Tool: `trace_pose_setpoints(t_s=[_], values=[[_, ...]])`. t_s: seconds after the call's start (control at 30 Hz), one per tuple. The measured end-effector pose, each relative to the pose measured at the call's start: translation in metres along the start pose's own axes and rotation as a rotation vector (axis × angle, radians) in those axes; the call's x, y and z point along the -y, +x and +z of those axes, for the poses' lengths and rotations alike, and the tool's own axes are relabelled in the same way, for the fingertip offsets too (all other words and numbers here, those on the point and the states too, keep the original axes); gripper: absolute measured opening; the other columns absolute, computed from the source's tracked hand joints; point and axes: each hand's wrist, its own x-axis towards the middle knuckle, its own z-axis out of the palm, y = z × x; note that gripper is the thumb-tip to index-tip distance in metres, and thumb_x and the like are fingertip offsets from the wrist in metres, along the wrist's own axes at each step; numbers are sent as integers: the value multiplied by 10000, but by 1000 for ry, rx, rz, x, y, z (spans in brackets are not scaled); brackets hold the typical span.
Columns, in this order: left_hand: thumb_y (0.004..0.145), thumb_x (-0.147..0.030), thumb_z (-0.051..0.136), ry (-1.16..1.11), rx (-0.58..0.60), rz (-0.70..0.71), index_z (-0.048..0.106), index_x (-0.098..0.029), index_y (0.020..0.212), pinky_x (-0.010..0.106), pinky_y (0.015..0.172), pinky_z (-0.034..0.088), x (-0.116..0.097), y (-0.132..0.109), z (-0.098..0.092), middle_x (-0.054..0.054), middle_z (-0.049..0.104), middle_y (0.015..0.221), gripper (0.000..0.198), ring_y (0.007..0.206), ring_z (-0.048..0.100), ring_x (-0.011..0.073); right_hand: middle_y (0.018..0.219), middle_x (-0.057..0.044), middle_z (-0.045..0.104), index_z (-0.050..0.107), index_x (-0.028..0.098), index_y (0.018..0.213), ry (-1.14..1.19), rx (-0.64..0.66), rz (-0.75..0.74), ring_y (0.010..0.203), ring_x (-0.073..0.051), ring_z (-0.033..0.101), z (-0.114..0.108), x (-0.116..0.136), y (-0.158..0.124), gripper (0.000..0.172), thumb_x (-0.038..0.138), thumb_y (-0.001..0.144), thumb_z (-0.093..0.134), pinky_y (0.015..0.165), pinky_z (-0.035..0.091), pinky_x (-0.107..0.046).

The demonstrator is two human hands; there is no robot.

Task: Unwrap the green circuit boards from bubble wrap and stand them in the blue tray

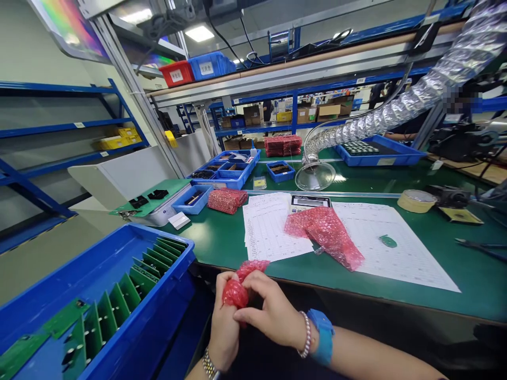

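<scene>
Both of my hands meet just below the near edge of the green table (pixel 222 243). My left hand (pixel 222 322) and my right hand (pixel 269 311) are closed together around a small red bubble-wrap bundle (pixel 240 285), whose loose end sticks up above my fingers. What is inside the wrap is hidden. A larger red bubble-wrap bag (pixel 327 232) lies on printed paper sheets (pixel 269 227) a little beyond my hands.
A blue crate (pixel 95 274) holding several upright green circuit boards (pixel 130 290) stands at my left. Further back are blue trays (pixel 225 171), another red bubble-wrap pack (pixel 226 200), a tape roll (pixel 416 200) and a silver extraction hose (pixel 396 105) with its clear funnel (pixel 316 176).
</scene>
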Motion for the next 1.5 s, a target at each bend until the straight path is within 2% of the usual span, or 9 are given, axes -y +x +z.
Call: trace_pose_setpoints(t_s=[0.17,0.37,0.6,0.77,0.93,1.13,1.23,1.4,1.5], values=[[779,-238,526,-35,59,-1,489,-196,770,177,555,359,5,0,2,-50,458,666,57,582,409,72,755,12,488,491,160,611,96,-15,-27,747,-125,458,1,-9,5,225,77,610,700,705,393,-260],[662,-141,636,47,-26,215,615,-176,801,269,823,419,11,14,-11,25,608,981,145,896,553,158,736,-11,433,468,169,654,-218,-184,-277,688,-130,439,-2,-19,8,135,42,632,511,612,397,-254],[642,-171,687,-189,90,-40,652,-160,885,238,813,435,-6,21,2,32,649,895,245,838,568,130,885,-81,557,530,155,922,-467,-184,-326,818,-167,524,-9,-36,18,192,98,822,377,738,473,-316],[711,-205,645,-212,238,-146,665,-144,950,291,887,402,-6,27,0,71,649,949,248,928,559,173,888,-100,610,518,131,1045,-484,-169,-318,812,-189,567,-11,-37,17,251,114,863,348,735,494,-350],[729,-192,626,-199,307,-108,653,-173,1034,316,987,323,1,28,-9,76,571,1153,306,1124,465,214,986,-103,603,510,147,1092,-388,-127,-310,914,-178,552,-12,-34,18,277,102,874,344,814,481,-343],[738,-208,637,-125,370,-49,666,-167,969,299,927,360,1,26,-19,63,598,1003,237,981,511,180,878,-67,600,570,158,937,-257,-109,-211,822,-159,541,-14,-32,24,227,76,834,385,758,462,-314],[728,-190,651,-94,346,-33,659,-165,893,267,850,397,-1,25,-19,45,608,921,168,881,530,151,837,-38,608,577,166,905,-232,-104,-165,773,-137,551,-16,-28,20,228,44,800,415,720,458,-276],[750,-225,633,-51,271,-44,579,-213,1127,331,927,381,-1,24,-18,70,585,1078,381,1016,519,198,878,-31,603,539,183,986,-123,-143,-74,802,-140,556,-15,-29,11,265,49,786,429,744,449,-275],[735,-250,641,31,248,14,671,-177,971,303,951,372,2,25,-19,78,501,1184,248,1114,456,225,839,-20,608,449,190,1116,-99,-126,-28,735,-134,562,-12,-35,9,338,70,801,422,710,463,-274]])
